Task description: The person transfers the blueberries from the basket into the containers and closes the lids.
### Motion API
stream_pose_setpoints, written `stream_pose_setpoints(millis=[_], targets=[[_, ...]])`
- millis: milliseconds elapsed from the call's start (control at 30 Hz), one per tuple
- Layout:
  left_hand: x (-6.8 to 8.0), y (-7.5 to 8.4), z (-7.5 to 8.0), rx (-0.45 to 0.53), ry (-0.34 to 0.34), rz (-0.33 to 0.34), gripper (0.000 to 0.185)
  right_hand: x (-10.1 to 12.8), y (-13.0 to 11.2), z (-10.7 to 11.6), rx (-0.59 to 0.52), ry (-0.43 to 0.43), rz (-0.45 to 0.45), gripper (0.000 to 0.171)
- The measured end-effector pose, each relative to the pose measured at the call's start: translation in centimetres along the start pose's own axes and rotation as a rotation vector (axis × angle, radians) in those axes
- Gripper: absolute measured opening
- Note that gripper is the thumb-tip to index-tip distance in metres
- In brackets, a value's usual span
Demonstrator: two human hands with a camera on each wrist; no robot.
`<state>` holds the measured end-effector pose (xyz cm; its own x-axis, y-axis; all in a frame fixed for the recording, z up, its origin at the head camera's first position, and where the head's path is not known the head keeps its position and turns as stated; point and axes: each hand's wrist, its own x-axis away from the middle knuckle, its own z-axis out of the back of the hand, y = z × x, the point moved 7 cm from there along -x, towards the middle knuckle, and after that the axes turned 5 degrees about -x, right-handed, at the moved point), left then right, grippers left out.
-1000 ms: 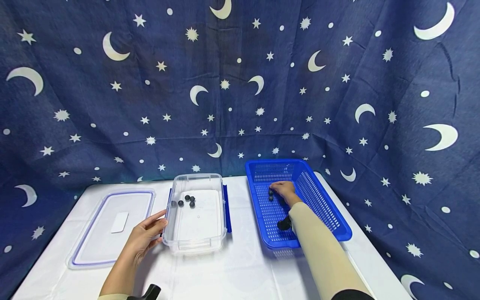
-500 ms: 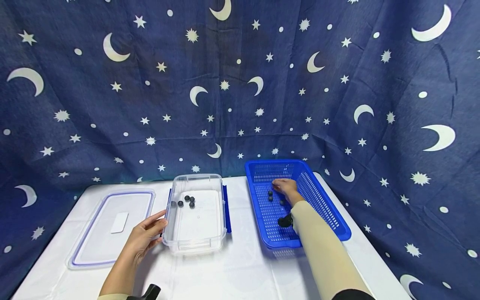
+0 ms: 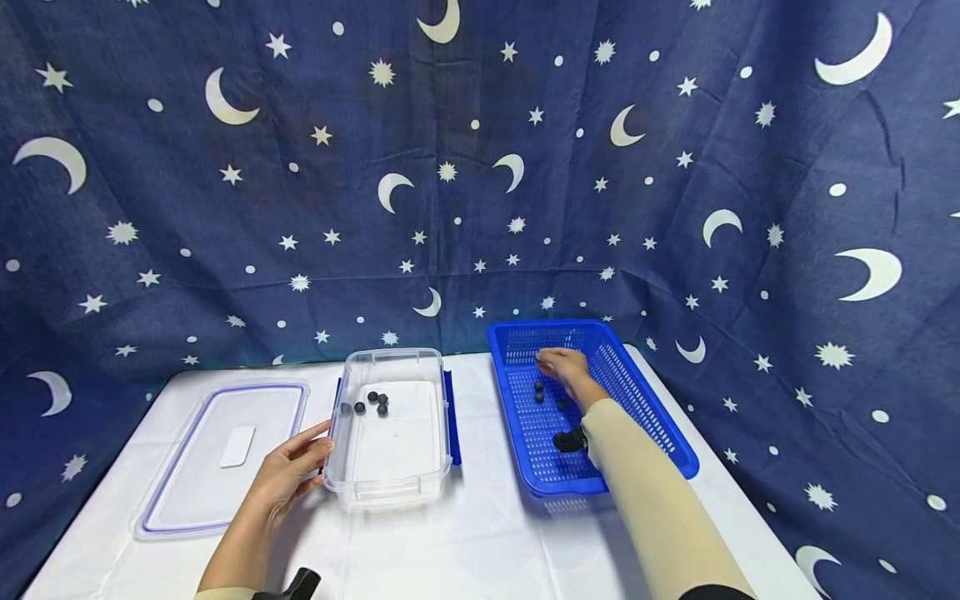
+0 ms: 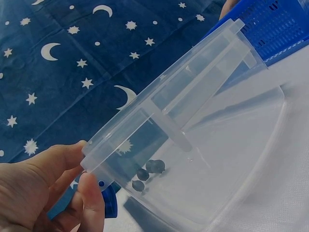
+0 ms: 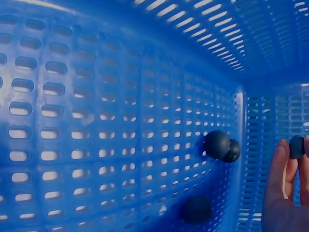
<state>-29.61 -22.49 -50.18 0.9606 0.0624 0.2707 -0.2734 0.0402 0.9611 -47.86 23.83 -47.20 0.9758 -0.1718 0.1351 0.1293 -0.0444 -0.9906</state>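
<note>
A clear plastic box (image 3: 408, 442) stands mid-table, with several small black balls (image 3: 372, 397) on its floor near the far left. My left hand (image 3: 288, 471) holds its left wall, thumb and fingers pinching the rim in the left wrist view. To the right is a blue perforated basket (image 3: 534, 454). Over its far part, my right hand (image 3: 567, 368) pinches one black ball (image 5: 296, 147) between thumb and fingers, seen at the right edge of the right wrist view. Below lie two close-set balls (image 5: 217, 144) and a single ball (image 5: 196, 210) on the basket floor.
The box's clear lid (image 3: 187, 475) with a blue seal lies flat to the left, a white label (image 3: 237, 447) on it. A blue latch flap (image 3: 453, 417) sticks out from the box's right side. A star-and-moon curtain (image 3: 450, 225) hangs behind the white-covered table.
My right hand has moved slightly up and away from the basket floor, uncovering a ball near the wrist. My left hand and the box have stayed in place.
</note>
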Motion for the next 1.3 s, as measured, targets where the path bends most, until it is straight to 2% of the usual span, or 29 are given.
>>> stream_pose_setpoints(millis=[233,500,900,1300], targets=[[0.0,0.0,0.0,-0.009,0.004,0.005,0.028,0.3,-0.9,-0.7,-0.042,-0.038,0.000,0.037],[0.0,0.1,0.0,-0.015,0.007,0.003,0.029,0.8,-2.7,-2.1,-0.001,-0.078,0.029,0.036],[0.2,0.1,0.0,-0.018,0.002,0.003,0.030,1.4,-4.7,-5.7,0.027,-0.130,0.100,0.031],[0.1,0.1,0.0,-0.013,0.002,0.002,0.031,1.8,-6.3,-9.3,0.008,-0.192,0.081,0.033]])
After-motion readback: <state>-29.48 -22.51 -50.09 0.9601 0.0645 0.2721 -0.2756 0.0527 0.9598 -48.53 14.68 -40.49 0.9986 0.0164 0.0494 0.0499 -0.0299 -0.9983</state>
